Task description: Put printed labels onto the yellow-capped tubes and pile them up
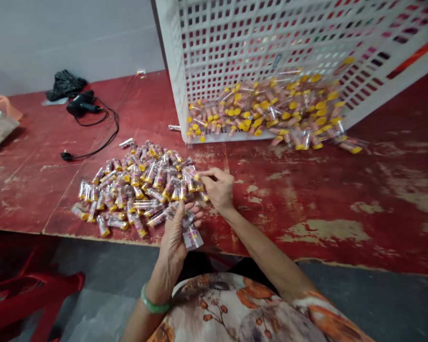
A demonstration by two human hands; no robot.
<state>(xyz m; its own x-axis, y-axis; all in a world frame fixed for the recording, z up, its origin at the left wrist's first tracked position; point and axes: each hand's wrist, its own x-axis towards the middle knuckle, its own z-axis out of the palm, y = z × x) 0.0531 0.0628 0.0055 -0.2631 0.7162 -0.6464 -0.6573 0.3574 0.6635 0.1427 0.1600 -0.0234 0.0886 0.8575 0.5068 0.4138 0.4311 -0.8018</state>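
Capped tube [192, 174]: one, small, clear-walled, yellow at the end; located at the right edge of the pile, above the red table [264, 190]. Held between thumb and fingertips of the right hand [219, 190], which was closed in a light pinch; the grip at the capped end probably left most of the tube exposed.

Clear packets [192, 239]: several, crinkled, exact count not legible. Held by the left hand [174, 232], palm partly upturned, thumb pressed over them and fingers beneath, presumably to keep slippery film together. The lowest packet hung out past the fingers.

Pile of tubes [121, 190]: many, clear and yellow-ended, lying at mixed angles directly before the person and beside both hands, apparently for short reach.

White crate [181, 102]: lattice-walled, beyond the right hand, seemingly tipped with its opening towards the person, perhaps for easy access. Contents: yellow-capped tubes [249, 111], heaped low, some spilling over the near edge onto the table.

Stray tube [174, 128]: single, between the pile and the crate's corner.

Black cable [117, 126]: plug-ended, looped behind the pile; beside it, a black plastic bag [66, 84].

White tray [2, 126]: at the far left, an orange item [7, 107] adjoining.

Green bracelet [155, 304]: worn on the left wrist.

Red stool [50, 285]: below the table, left.
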